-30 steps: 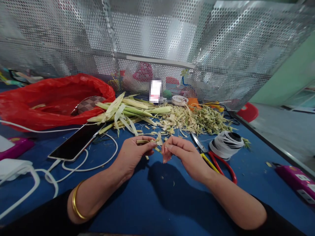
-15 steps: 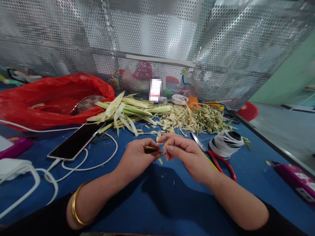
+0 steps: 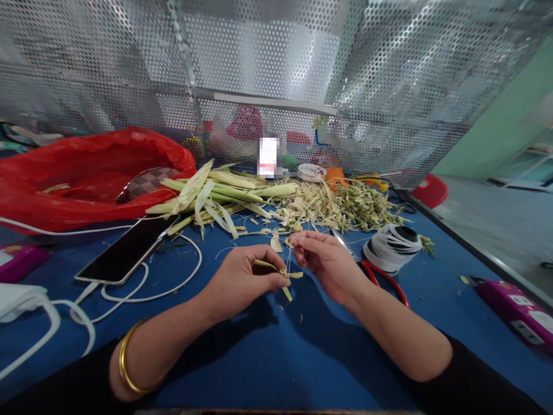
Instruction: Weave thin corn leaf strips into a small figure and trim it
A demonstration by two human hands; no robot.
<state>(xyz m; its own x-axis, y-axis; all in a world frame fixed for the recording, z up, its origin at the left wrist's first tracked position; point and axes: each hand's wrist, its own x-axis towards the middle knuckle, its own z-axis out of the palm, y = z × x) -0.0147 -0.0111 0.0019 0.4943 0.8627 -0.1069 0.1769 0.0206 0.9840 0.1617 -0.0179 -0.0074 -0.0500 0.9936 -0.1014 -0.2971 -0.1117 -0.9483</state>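
Note:
My left hand (image 3: 248, 279) pinches a folded strip of pale corn husk (image 3: 287, 293) between thumb and fingertips, its short ends sticking out to the right and down. From the husk, a thin white thread (image 3: 290, 259) runs up to my right hand (image 3: 324, 262), whose thumb and forefinger are closed on it. Right of that hand lie red-handled scissors (image 3: 391, 282), partly hidden, and a dark spool (image 3: 393, 248) wound with white thread. A bundle of corn husks (image 3: 233, 193) and a pile of husk scraps (image 3: 302, 210) lie behind both hands.
A red plastic bag (image 3: 108, 155) stands open at the left. In front of it, a phone (image 3: 125, 253) is plugged into a looping white cable (image 3: 196, 253). A purple power strip (image 3: 514, 305) lies at the right edge. Perforated metal panels (image 3: 268, 63) close off the back.
My hands have moved apart, the right one rising to the upper right with the thread stretched between them. The husk ends now show more. The whole view has shifted slightly.

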